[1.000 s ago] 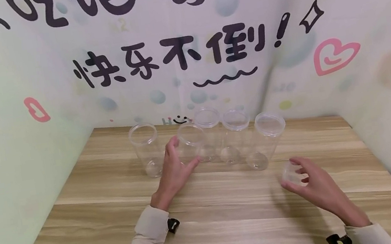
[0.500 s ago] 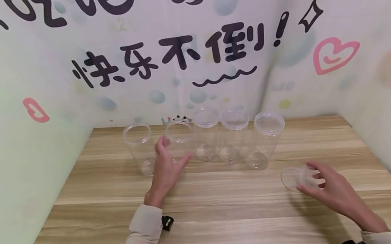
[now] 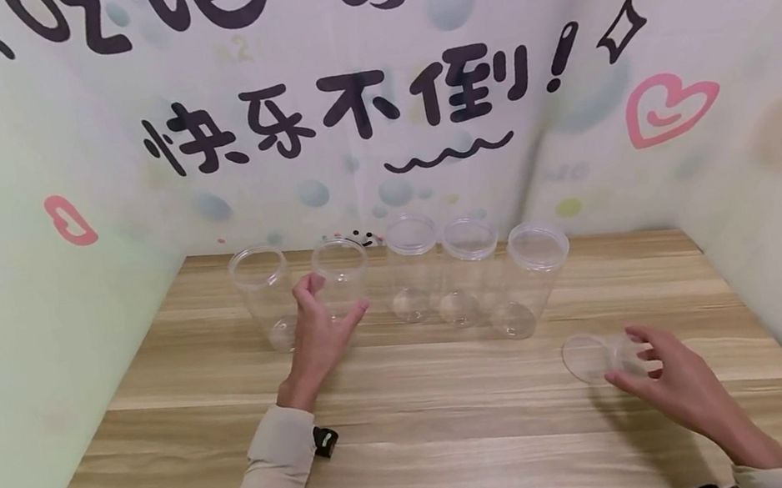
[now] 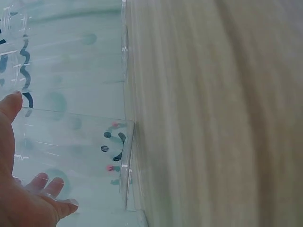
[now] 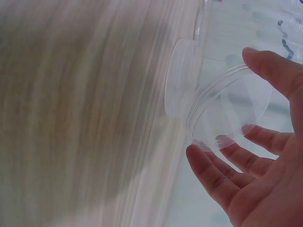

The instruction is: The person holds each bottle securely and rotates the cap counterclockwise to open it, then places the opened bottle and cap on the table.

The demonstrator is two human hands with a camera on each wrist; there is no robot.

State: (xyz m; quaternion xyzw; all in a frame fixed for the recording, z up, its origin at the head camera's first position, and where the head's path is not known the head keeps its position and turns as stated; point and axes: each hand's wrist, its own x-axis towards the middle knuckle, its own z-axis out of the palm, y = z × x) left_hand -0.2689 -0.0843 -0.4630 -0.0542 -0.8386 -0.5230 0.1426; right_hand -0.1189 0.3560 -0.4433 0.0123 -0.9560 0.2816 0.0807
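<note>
My left hand (image 3: 320, 326) reaches round a clear plastic jar (image 3: 342, 261), second from the left in the row. In the left wrist view, the thumb is at one side of this jar (image 4: 71, 156) and the fingertips show at the other. The jar stands upright on the table. At the right, my right hand (image 3: 672, 375) holds a clear round lid (image 5: 232, 106) tilted between thumb and fingers. Beside it, a second clear lid (image 5: 180, 78) lies flat on the wood.
Left of the held jar stands another clear jar (image 3: 262, 297) with an open top. Three more jars, including the rightmost jar (image 3: 539, 272), stand to its right. Behind the wood-grain table (image 3: 468, 452) rises a printed wall (image 3: 278, 202).
My left hand has moved left with its jar, and the leftmost jar has shifted left too. My right hand has moved right with a lid, leaving another lid on the table.
</note>
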